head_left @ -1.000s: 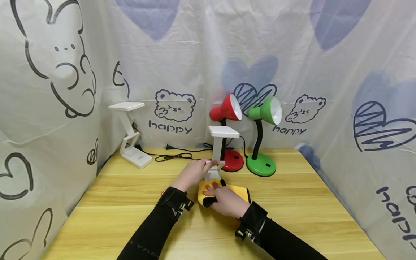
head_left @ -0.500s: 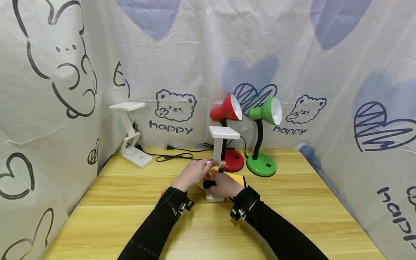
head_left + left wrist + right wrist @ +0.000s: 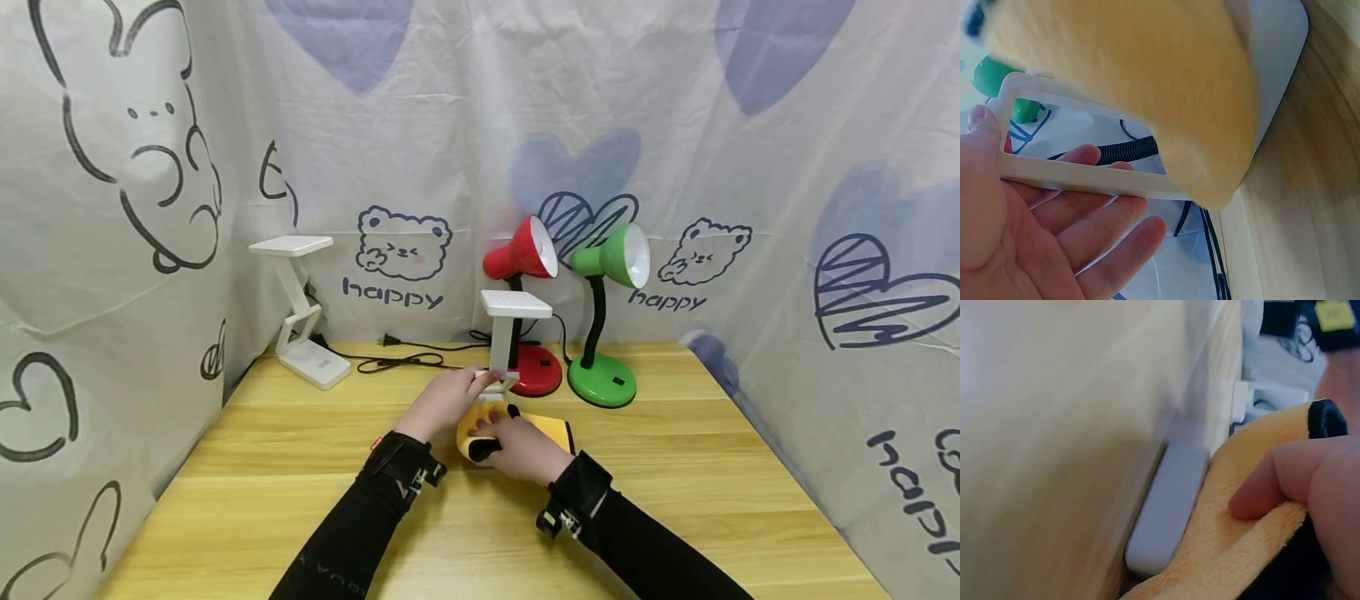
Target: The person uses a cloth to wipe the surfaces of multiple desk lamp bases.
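A white folding desk lamp stands at the middle of the table, its flat head raised. My left hand grips the lower arm of this lamp, thumb at one end of the open frame and fingers around its side in the left wrist view. My right hand holds a yellow cloth with black edging and presses it on the lamp's base. In the right wrist view, bent fingers bunch the cloth beside the base's pale end. Most of the base is hidden under the cloth.
Right behind stand a red lamp and a green lamp. Another white folding lamp is at the back left. Black cables lie along the rear edge, before a printed curtain.
My right hand slid the cloth forward along the base up to the hinge, baring the near end, then back toward me. My left hand has stayed on the lamp's arm.
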### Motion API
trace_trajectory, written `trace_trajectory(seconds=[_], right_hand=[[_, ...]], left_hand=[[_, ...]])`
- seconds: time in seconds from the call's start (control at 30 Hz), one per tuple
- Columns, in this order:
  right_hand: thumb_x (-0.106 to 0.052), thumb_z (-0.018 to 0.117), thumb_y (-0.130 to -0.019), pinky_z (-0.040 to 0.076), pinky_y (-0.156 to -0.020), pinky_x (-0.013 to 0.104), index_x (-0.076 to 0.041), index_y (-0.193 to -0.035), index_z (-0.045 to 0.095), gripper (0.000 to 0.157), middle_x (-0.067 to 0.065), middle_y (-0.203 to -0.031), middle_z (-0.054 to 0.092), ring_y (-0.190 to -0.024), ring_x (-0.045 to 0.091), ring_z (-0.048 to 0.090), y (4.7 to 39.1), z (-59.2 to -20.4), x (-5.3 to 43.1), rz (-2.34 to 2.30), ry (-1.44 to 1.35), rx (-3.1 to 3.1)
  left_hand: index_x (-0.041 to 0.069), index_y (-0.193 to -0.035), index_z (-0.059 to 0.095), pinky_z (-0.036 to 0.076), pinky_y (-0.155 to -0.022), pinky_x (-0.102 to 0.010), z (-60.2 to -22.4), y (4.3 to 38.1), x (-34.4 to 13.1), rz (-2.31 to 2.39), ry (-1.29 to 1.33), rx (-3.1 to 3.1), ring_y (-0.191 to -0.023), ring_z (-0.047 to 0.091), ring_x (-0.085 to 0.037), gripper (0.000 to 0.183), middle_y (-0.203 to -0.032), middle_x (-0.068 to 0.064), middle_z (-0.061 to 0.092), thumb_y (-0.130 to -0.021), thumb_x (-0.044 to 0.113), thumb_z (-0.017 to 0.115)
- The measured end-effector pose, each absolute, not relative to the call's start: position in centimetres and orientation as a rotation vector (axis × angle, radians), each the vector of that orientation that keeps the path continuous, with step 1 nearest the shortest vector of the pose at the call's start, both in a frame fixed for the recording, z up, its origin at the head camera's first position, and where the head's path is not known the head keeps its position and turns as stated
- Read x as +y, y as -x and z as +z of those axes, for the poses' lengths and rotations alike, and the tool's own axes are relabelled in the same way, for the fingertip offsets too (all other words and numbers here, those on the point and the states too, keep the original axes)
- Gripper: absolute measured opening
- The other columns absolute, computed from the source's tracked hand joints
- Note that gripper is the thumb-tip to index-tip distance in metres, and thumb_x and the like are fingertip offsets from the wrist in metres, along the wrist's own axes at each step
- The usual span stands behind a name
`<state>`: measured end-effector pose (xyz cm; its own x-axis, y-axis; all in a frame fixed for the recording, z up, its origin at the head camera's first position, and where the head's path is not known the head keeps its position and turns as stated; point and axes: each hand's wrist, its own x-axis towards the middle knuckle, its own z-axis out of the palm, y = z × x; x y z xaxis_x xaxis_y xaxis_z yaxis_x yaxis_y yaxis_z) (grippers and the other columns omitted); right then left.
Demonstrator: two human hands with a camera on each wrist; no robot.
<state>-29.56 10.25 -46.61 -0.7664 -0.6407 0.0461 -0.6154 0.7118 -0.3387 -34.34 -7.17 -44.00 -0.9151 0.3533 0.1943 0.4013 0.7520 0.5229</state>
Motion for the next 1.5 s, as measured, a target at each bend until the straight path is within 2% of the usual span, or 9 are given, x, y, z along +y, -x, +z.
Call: trace_trajectory(seconds=[0.17,0.4,0.63,0.87,1.0,1.13,1.23,1.37,1.5], right_hand=[[-0.024,0.053,-0.096,0.033,-0.111,0.048,-0.026,-0.133,0.06,0.038,0.005,-0.143,0.051,-0.138,0.029,0.04,26.8,-46.1,10.6,-0.509,0.962,2.814],[-0.015,0.058,-0.092,0.038,-0.108,0.045,-0.028,-0.135,0.057,0.045,0.003,-0.145,0.05,-0.138,0.025,0.04,24.0,-46.0,11.1,-0.489,0.971,2.789],[-0.014,0.058,-0.091,0.042,-0.105,0.044,-0.027,-0.136,0.057,0.047,0.006,-0.146,0.048,-0.137,0.027,0.042,23.8,-46.2,10.9,-0.498,0.962,2.824],[-0.012,0.057,-0.089,0.038,-0.108,0.047,-0.022,-0.136,0.057,0.048,0.009,-0.146,0.047,-0.14,0.03,0.037,24.9,-46.3,10.0,-0.49,0.964,2.846],[-0.013,0.058,-0.088,0.038,-0.108,0.045,-0.022,-0.136,0.058,0.049,0.007,-0.146,0.049,-0.138,0.03,0.04,26.6,-46.6,9.5,-0.438,0.994,2.882],[-0.017,0.06,-0.086,0.04,-0.107,0.043,-0.02,-0.132,0.061,0.047,0.006,-0.142,0.052,-0.134,0.03,0.045,29.0,-46.8,9.1,-0.428,1.014,2.896],[-0.021,0.061,-0.086,0.046,-0.099,0.038,-0.016,-0.117,0.07,0.033,0.006,-0.127,0.064,-0.122,0.025,0.057,30.9,-46.9,9.0,-0.463,1.007,2.886],[-0.02,0.06,-0.086,0.052,-0.083,0.032,-0.014,-0.107,0.073,0.025,0.008,-0.12,0.067,-0.088,0.015,0.067,32.9,-47.0,9.1,-0.54,0.964,2.896],[-0.015,0.06,-0.087,0.051,-0.077,0.029,-0.013,-0.121,0.068,0.036,0.011,-0.132,0.06,-0.074,0.008,0.061,33.7,-47.1,9.3,-0.599,0.955,2.897]], left_hand=[[0.028,-0.104,0.064,0.048,-0.083,-0.037,-43.9,34.5,-7.1,-0.848,0.609,-2.858,-0.095,0.063,-0.015,0.063,-0.096,0.004,0.065,-0.095,0.071,0.02],[0.032,-0.094,0.061,0.049,-0.089,-0.039,-43.9,34.4,-7.1,-0.874,0.593,-2.862,-0.102,0.063,-0.016,0.059,-0.099,0.005,0.065,-0.093,0.073,0.019],[0.031,-0.098,0.062,0.049,-0.093,-0.042,-44.0,34.4,-7.1,-0.879,0.589,-2.854,-0.109,0.063,-0.019,0.061,-0.106,0.004,0.067,-0.093,0.074,0.019],[0.028,-0.106,0.065,0.049,-0.084,-0.038,-44.1,34.5,-7.1,-0.888,0.591,-2.868,-0.097,0.063,-0.016,0.066,-0.1,0.003,0.066,-0.092,0.074,0.019],[0.031,-0.119,0.064,0.048,-0.082,-0.035,-44.1,34.5,-7.1,-0.898,0.625,-2.86,-0.094,0.062,-0.014,0.067,-0.107,0.004,0.067,-0.094,0.072,0.017],[0.036,-0.122,0.062,0.045,-0.077,-0.034,-44.1,34.6,-7.2,-0.949,0.641,-2.847,-0.08,0.059,-0.015,0.063,-0.094,-0.001,0.067,-0.094,0.071,0.018],[0.035,-0.113,0.064,0.045,-0.071,-0.033,-44.1,34.7,-7.3,-0.993,0.641,-2.844,-0.066,0.057,-0.016,0.061,-0.075,-0.005,0.06,-0.093,0.073,0.02],[0.027,-0.108,0.067,0.047,-0.068,-0.033,-44.2,34.7,-7.3,-1.014,0.652,-2.853,-0.067,0.06,-0.015,0.068,-0.077,-0.003,0.064,-0.092,0.074,0.02],[0.022,-0.108,0.066,0.047,-0.07,-0.032,-44.2,34.7,-7.3,-0.977,0.65,-2.864,-0.076,0.062,-0.013,0.073,-0.088,-0.001,0.07,-0.092,0.074,0.019]])
